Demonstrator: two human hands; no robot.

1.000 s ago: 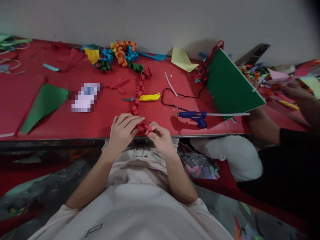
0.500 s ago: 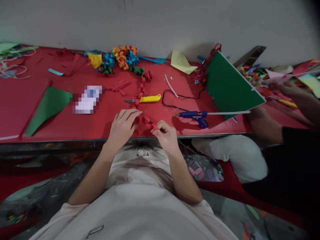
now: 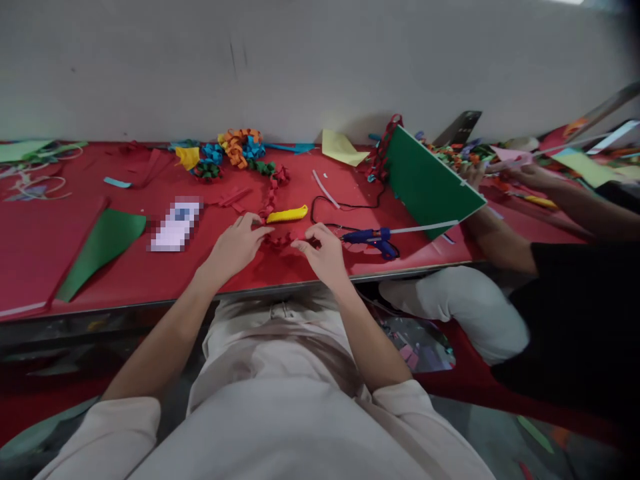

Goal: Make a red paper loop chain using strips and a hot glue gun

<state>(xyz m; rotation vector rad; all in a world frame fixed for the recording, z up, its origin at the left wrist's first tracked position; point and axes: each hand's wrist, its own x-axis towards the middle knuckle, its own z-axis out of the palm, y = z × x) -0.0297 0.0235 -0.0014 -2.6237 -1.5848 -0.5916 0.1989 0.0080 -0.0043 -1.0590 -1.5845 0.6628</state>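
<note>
A red paper chain point(image 3: 278, 241) stretches between my two hands just above the table's front edge. My left hand point(image 3: 243, 241) is closed on its left part, thumb and fingers bent around it. The chain's right end is pinched in my right hand point(image 3: 320, 248). Beyond the hands the chain runs on in red, green, blue and orange links point(image 3: 243, 147) toward the wall. A yellow-handled cutter point(image 3: 287, 214) lies just behind the hands, its blade hidden by my left hand. The blue glue gun point(image 3: 370, 237) with a white stick rests right of my right hand.
On the red table point(image 3: 165, 280) lie a phone point(image 3: 176, 227), a green sheet point(image 3: 107, 247) and a yellow paper point(image 3: 344, 148). A green board point(image 3: 430, 180) leans at the right. Beyond it another person's hands point(image 3: 530, 179) handle paper.
My hands and the chain have moved a little farther in over the table, and my left hand now reaches over the cutter's blade. The camera view has tilted up and turned slightly.
</note>
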